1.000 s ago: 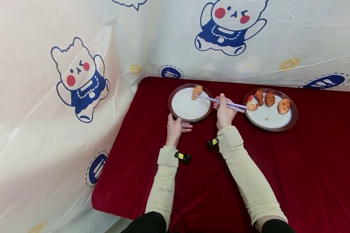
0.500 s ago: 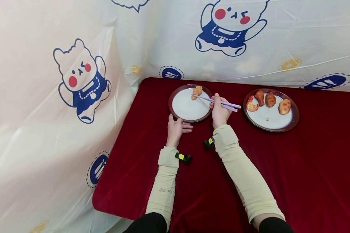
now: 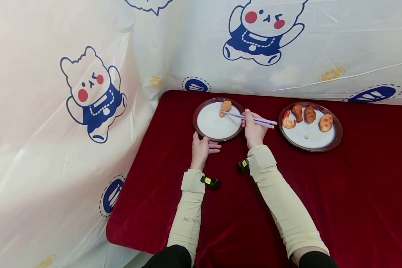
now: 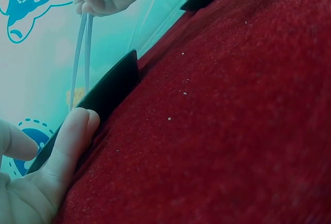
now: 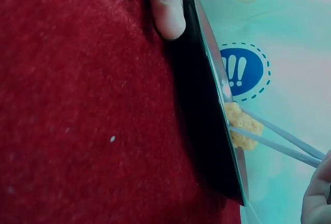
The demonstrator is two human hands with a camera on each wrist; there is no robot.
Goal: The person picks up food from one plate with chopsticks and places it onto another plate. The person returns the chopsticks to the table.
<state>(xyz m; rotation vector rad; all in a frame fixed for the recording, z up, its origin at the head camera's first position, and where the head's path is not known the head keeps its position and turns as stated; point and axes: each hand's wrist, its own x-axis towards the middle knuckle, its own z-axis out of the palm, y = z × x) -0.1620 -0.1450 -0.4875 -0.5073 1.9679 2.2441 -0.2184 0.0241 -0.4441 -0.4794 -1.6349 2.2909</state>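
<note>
My right hand point(image 3: 254, 130) holds a pair of lilac chopsticks point(image 3: 234, 114). Their tips are at a golden fried chicken piece point(image 3: 225, 108) near the far rim of the left plate point(image 3: 217, 128), which is white with a brown rim. In the right wrist view the chopsticks point(image 5: 282, 146) straddle the breaded piece point(image 5: 240, 125); whether they grip it firmly I cannot tell. My left hand point(image 3: 200, 150) grips the near rim of that plate, which lies between thumb and fingers point(image 5: 169, 19) in the right wrist view.
A second brown-rimmed plate point(image 3: 308, 139) stands to the right. It bears a shrimp point(image 3: 289, 121), a drumstick point(image 3: 297, 112), a browned roll-like piece point(image 3: 309, 114) and a browned oval piece point(image 3: 326, 123). Dark red cloth point(image 3: 321, 201) covers the table. A printed curtain point(image 3: 187, 44) hangs behind.
My right hand has shifted left, away from the right plate, with the chopstick tips staying at the chicken piece. The left hand keeps its place on the plate rim.
</note>
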